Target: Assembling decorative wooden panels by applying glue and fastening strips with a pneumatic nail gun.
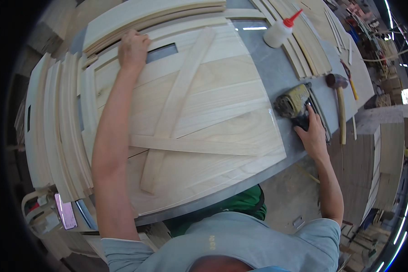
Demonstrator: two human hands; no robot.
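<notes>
A pale wooden panel (226, 84) lies on the grey worktable in front of me, with two loose slats across it: one long diagonal slat (183, 86) and one lower crosswise slat (199, 146). At the panel's far left, my left hand (133, 49) has its fingers curled down on a wooden strip (186, 28) along the far edge; the fingertips are partly hidden. To the right of the panel, a yellow and black nail gun (294, 103) rests on the table. My right hand (313, 133) is closed around its black handle.
Stacked wooden strips (61, 122) line the left side, and curved boards (154, 20) lie at the back. A white glue bottle (278, 34) with a red tip stands near more strips (308, 54). A mallet (340, 104) lies at the right edge, a phone (66, 211) at lower left.
</notes>
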